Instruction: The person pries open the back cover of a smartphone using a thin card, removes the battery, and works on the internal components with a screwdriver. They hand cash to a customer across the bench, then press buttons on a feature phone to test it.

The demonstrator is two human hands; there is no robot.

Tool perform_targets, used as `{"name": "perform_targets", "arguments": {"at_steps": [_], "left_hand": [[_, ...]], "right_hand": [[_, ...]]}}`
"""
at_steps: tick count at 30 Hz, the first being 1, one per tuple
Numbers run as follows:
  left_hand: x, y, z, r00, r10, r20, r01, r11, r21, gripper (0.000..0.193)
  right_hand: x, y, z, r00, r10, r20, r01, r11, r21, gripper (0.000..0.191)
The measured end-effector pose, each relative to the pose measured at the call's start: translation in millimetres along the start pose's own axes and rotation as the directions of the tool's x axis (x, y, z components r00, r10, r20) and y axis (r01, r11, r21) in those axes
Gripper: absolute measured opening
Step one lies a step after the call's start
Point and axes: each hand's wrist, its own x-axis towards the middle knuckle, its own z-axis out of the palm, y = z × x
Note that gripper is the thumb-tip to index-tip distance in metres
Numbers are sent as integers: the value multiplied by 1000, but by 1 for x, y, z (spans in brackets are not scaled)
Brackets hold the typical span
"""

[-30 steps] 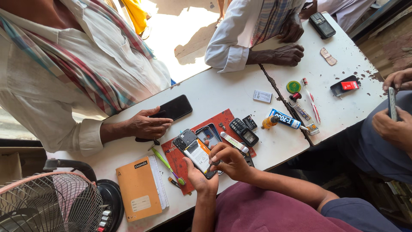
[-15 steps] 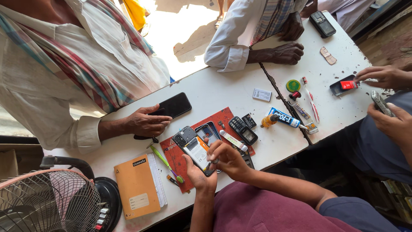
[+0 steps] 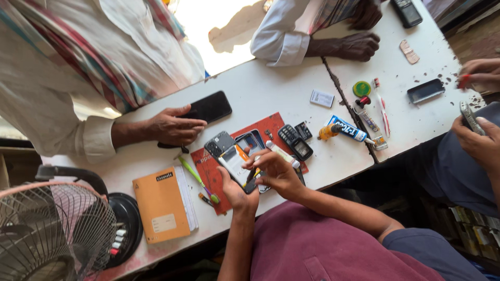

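The opened smartphone (image 3: 234, 162) lies tilted in the person's hands above the red work mat (image 3: 271, 127), at the near edge of the white table (image 3: 271, 91). Its back faces up, with a dark camera block at its 10 o'clock end and an orange strip across the pale inside. The left hand (image 3: 235, 191) cradles it from 6 o'clock, fingers curled narrowly under the lower edge. The right hand (image 3: 275, 169) comes in from 3 o'clock, fingertips bent onto the phone's right side; whether it also pinches the small white tool (image 3: 283, 154) lying just past its fingers cannot be told.

Against the frame half a second ago, phone and both hands sit in the same spot on the mat; the right fingers look a little more curled over the phone.

On the mat at 1 o'clock of the phone lies a blue-rimmed phone frame (image 3: 251, 140), then a black keypad phone (image 3: 295, 141). A blue glue tube (image 3: 348, 129) lies farther at 2 o'clock. At 8 o'clock a green screwdriver (image 3: 198, 178) rests beside an orange notebook (image 3: 162, 204), and a fan (image 3: 52, 234) fills the 8 o'clock corner.

At 10 o'clock a co-worker's hand (image 3: 171, 127) rests on a black smartphone (image 3: 208, 107), unmoved. At 3 o'clock another person's hand (image 3: 476, 138) holds a grey phone (image 3: 470, 117); the hand above it (image 3: 482, 73) has drawn back from the dark phone (image 3: 425, 90), which has lost its red piece.
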Motion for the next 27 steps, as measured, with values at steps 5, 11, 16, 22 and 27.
{"name": "perform_targets", "arguments": {"at_steps": [5,11,16,22,27], "left_hand": [[1,1,-1,999,-35,6,35,999,-3,72],[9,-5,-16,989,35,145,-25,997,-75,69],[15,-5,-18,960,55,275,4,978,-210,74],[10,1,-6,989,9,151,4,996,-84,71],[6,4,2,1000,-13,-22,13,1000,4,68]], "right_hand": [[-1,5,-2,981,146,-127,-145,989,16,30],[-4,10,-3,996,28,-85,-31,999,-42,39],[5,9,2,983,134,-124,-132,991,23,35],[6,6,8,993,-60,-103,47,991,-122,31],[5,2,6,964,189,-187,-184,982,47,35]]}}
